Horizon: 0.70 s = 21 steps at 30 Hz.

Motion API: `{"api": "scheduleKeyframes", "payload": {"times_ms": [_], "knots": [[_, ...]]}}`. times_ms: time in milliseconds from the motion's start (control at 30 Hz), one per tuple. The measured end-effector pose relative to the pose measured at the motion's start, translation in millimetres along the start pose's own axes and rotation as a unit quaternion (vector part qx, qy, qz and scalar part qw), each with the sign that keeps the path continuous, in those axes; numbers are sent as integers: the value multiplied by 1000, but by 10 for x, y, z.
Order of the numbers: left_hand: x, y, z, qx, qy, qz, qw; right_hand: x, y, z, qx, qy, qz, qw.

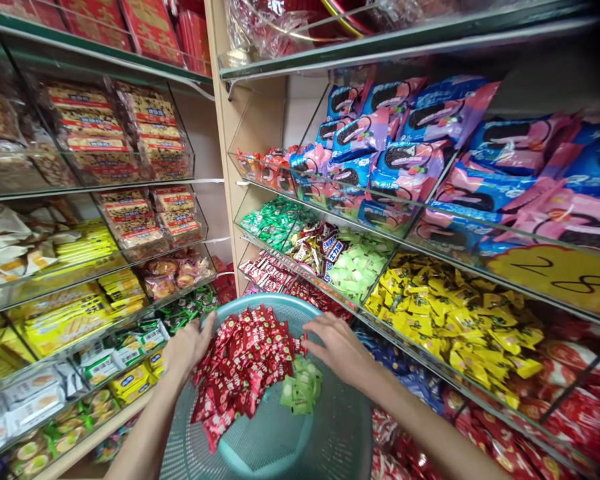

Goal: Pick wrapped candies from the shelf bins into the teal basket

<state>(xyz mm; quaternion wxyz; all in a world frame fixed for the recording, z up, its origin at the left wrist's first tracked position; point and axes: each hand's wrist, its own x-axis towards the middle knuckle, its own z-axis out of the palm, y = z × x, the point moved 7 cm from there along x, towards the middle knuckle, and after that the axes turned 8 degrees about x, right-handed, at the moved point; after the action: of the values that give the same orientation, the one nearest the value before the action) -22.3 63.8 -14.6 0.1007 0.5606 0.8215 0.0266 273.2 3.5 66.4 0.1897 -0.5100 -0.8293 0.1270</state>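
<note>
A teal plastic mesh basket [340, 427] is in front of me, tilted against the shelves. Inside it lie a pile of red-wrapped candies [250, 353] and a small heap of light green wrapped candies [303, 385]. My left hand [191, 343] grips the basket at its left rim, thumb on the inner side and fingers partly hidden. Over the right side of the basket, my right hand [336, 347] reaches inward with its fingers apart. Its fingertips are close to the red candies at the right edge of the pile, just above the green ones.
Glass-fronted shelves stand on both sides and meet in a corner behind the basket. On the right are yellow candies [450, 320], light green candies [360, 263] and blue-pink cookie packs [405, 160]; wrapped nut bars [93, 127] fill the left. A yellow price tag [555, 277] hangs at right.
</note>
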Motion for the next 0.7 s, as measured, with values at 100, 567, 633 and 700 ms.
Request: {"api": "scheduleKeyframes", "payload": {"times_ms": [100, 567, 633, 700], "knots": [[-10, 15, -5, 2, -2, 1, 1000, 34, -120, -485, -55, 56, -29, 996], [-18, 20, -25, -10, 2, 7, 1000, 217, 174, -1052, -373, 112, 85, 917], [-28, 25, -40, -8, 5, 10, 1000, 213, 150, -1054, -378, 125, 79, 914], [-38, 30, -57, -4, 8, 11, 1000, 207, 125, -1066, -381, 140, 70, 911]]}}
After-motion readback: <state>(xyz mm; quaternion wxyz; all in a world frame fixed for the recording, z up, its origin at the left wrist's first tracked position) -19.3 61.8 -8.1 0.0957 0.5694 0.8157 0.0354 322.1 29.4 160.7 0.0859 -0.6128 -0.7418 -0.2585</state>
